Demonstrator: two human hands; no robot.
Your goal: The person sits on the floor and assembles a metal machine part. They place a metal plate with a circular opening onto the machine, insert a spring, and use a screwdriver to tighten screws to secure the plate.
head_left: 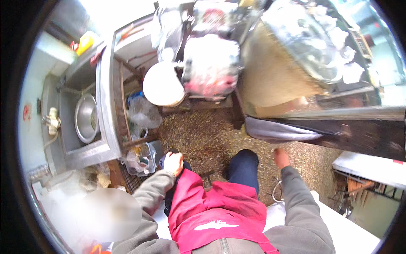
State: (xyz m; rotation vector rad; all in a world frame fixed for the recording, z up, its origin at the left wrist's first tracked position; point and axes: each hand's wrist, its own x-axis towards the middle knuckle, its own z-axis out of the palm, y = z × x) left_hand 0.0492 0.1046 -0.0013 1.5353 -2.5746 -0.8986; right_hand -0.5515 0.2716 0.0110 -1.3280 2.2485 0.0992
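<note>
My left hand (172, 164) rests at my left knee with its fingers curled in, and I see nothing in it. Close by its left side stands a clear plastic bin (146, 160) with bags and scraps inside. Out to the right, my right hand (281, 157) hangs over the pebbled floor (198, 131), away from my right knee (244, 165). Its fingers are blurred and mostly hidden, and no held thing shows. A red apron (220, 194) covers my lap. Just ahead of the right hand, a grey cloth (281, 129) hangs from the table edge.
A steel sink (105, 127) with a metal basin (86, 118) stands at left. Ahead are a round white lid (163, 84), a blurred white-and-red package (211, 67) and a big cardboard sheet (275, 72). Clear plastic (304, 42) covers things at upper right. A white ledge (368, 169) juts in at right.
</note>
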